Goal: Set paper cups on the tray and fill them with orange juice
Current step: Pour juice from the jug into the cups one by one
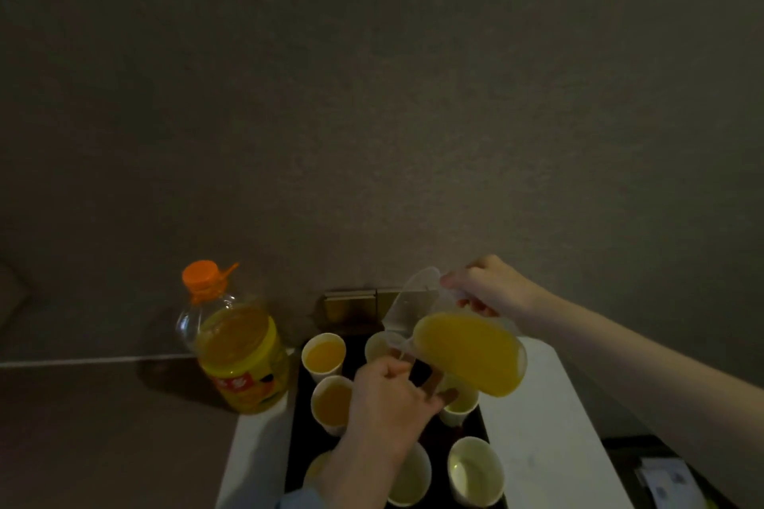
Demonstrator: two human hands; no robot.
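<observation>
Right hand (492, 289) grips a tilted juice jug (463, 343); left hand (388, 397) steadies a paper cup (382, 345) at the tray (430, 430) far edge; overtilting could flood it

Paper cups (475, 469) crowd the dark tray (298, 442), leaving only narrow gaps between them. The tilted jug (469, 351) and both hands hang over its far end. A big juice bottle (237, 347) blocks the left side. The white desk (541, 438) lies bare to the right of the tray.
</observation>
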